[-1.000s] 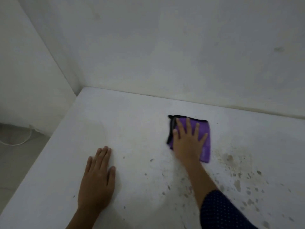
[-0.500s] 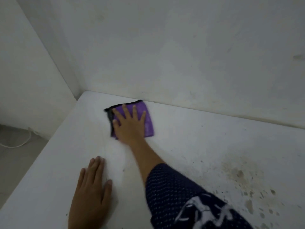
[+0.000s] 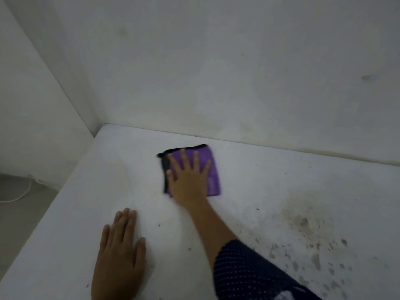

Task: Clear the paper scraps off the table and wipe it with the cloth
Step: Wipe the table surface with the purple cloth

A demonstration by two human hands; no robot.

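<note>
Grey floor (image 3: 13,224) shows at the far left, and a white cable (image 3: 20,197) lies on it. Next comes the white table (image 3: 65,230), which stands in a corner of the room. The left hand (image 3: 118,256) lies flat on the near part of the table, fingers straight and close together, holding nothing. Further right and nearer to the back wall (image 3: 238,72) is the purple cloth (image 3: 213,169) with a black border. It lies flat on the table, a little apart from that wall. The right hand (image 3: 187,180) presses on the cloth with spread, straight fingers and covers its left part. A dark dotted sleeve (image 3: 249,273) covers this arm. At the right, brown stains (image 3: 307,221) and small dark specks (image 3: 344,242) mark the table.
</note>
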